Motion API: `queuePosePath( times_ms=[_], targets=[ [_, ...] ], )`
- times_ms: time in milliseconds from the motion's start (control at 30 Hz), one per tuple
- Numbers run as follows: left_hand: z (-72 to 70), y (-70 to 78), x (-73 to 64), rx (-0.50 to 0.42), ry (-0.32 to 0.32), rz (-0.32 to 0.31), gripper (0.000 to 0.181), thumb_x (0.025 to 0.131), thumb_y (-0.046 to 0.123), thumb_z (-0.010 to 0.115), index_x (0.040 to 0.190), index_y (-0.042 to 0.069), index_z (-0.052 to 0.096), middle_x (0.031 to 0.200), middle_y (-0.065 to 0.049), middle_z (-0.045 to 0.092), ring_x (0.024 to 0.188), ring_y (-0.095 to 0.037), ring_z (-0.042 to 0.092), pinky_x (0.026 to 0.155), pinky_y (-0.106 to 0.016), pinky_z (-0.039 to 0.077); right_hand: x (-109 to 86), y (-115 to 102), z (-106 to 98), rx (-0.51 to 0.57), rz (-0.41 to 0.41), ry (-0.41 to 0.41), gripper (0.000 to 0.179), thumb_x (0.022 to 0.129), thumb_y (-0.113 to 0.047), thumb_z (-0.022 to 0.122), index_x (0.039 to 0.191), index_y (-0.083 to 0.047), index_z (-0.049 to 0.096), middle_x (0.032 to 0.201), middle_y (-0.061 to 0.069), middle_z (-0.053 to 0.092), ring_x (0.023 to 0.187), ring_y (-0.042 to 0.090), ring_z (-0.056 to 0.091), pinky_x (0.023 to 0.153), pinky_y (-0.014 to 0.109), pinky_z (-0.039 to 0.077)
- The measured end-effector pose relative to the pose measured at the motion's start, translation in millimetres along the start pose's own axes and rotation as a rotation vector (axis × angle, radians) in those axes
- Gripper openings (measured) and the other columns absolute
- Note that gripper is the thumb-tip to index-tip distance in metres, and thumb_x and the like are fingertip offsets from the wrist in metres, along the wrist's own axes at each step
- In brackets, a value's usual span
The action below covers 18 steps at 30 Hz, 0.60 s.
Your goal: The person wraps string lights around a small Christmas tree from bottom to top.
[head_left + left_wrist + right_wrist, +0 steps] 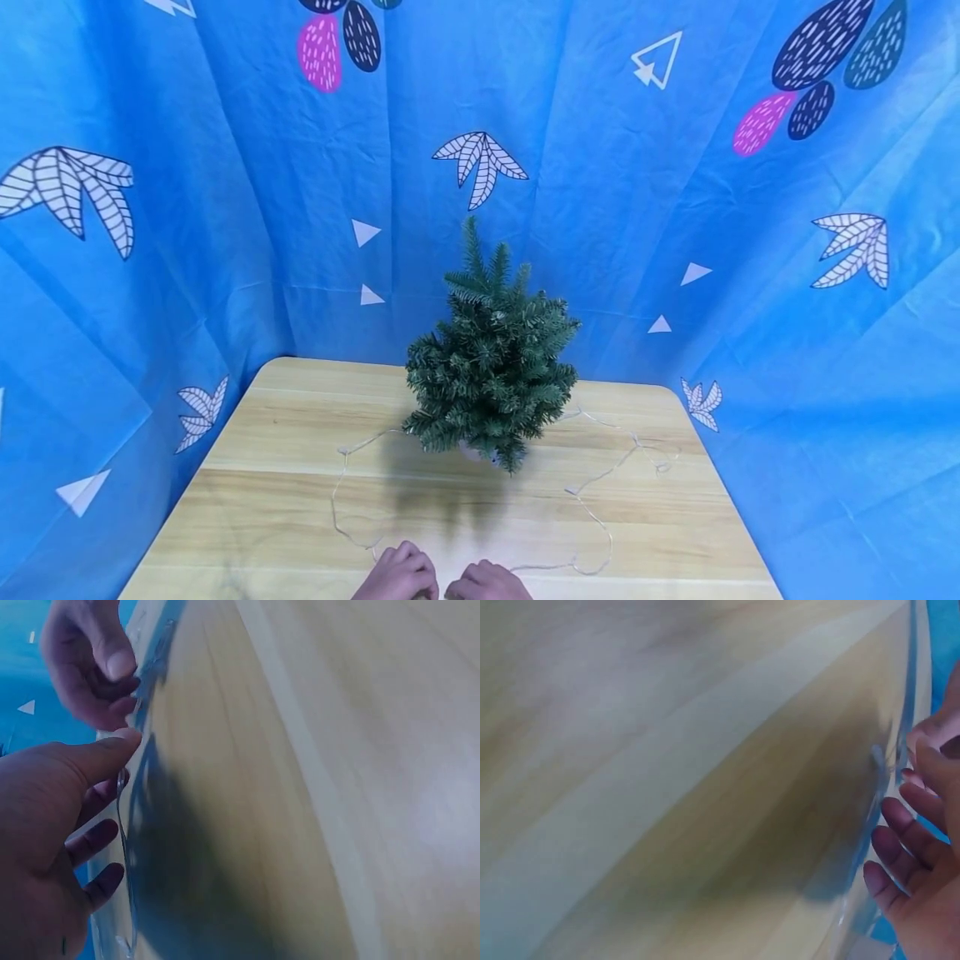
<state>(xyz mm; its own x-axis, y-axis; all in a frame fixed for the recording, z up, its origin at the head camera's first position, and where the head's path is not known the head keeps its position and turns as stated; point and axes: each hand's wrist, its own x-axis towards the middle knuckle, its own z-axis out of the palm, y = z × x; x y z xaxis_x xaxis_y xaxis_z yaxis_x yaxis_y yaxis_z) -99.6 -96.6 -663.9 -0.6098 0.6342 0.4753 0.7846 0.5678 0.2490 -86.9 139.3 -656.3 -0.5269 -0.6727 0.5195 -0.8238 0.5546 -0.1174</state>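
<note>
We see the left hand pinching a thin, pale, flexible wire with thumb and finger. The right hand is just beside it; we cannot tell whether it grips also. From the hands, this wire lies outward on both sides, upon the light wood-grain table. Ahead of them stands a bushy green needled tree, before blue printed cloth.

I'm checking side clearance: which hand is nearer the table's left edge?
Left. The left hand is some way right of the left edge; the right hand is farther right, beside the left hand.
</note>
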Motion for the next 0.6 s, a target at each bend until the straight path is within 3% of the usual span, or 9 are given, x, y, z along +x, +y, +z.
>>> queuePosePath(
  times_ms=[200, 300, 433, 600],
  targets=[
    [-3.2, 6.3, 10.6, -0.082, -0.009, -0.047, 0.015, 0.09, 0.044, 0.068, 0.078, 0.035, 0.066, 0.085, 0.028, 0.061, 0.094, -0.001, 0.047, 0.072, -0.022, 0.035, 7.6, -1.2, -5.5, 0.079, 0.102, -0.04, 0.021, 0.093, -0.045, 0.067, 0.082, -0.029, 0.076, 0.071, -0.022, 0.063, 0.068, -0.013, 0.039, 0.067, 0.0, 0.024],
    [-6.6, 8.2, 15.5, -0.105, -0.001, -0.055, 0.016, 0.091, 0.046, 0.068, 0.081, 0.033, 0.067, 0.083, 0.029, 0.061, 0.095, -0.003, 0.049, 0.074, -0.023, 0.037, 9.4, -1.2, -9.5, 0.116, 0.136, -0.041, 0.024, 0.095, -0.044, 0.065, 0.081, -0.028, 0.075, 0.072, -0.02, 0.066, 0.07, -0.012, 0.045, 0.07, 0.001, 0.027],
    [-12.2, 10.6, 20.6, -0.126, -0.016, -0.068, 0.014, 0.091, 0.046, 0.068, 0.085, 0.033, 0.069, 0.083, 0.03, 0.061, 0.094, -0.002, 0.049, 0.075, -0.025, 0.038, 14.2, 1.0, -17.5, 0.14, 0.118, -0.027, 0.022, 0.096, -0.039, 0.066, 0.08, -0.027, 0.075, 0.073, -0.02, 0.068, 0.07, -0.011, 0.051, 0.072, 0.003, 0.03],
    [-23.8, 11.6, 26.1, -0.139, -0.058, -0.067, 0.006, 0.09, 0.036, 0.073, 0.088, 0.032, 0.071, 0.081, 0.03, 0.059, 0.089, 0.002, 0.047, 0.073, -0.023, 0.037, 22.7, 8.4, -36.4, 0.06, 0.066, -0.024, 0.008, 0.088, -0.028, 0.076, 0.08, -0.024, 0.075, 0.075, -0.018, 0.069, 0.07, -0.008, 0.055, 0.074, 0.008, 0.036]
  ],
)
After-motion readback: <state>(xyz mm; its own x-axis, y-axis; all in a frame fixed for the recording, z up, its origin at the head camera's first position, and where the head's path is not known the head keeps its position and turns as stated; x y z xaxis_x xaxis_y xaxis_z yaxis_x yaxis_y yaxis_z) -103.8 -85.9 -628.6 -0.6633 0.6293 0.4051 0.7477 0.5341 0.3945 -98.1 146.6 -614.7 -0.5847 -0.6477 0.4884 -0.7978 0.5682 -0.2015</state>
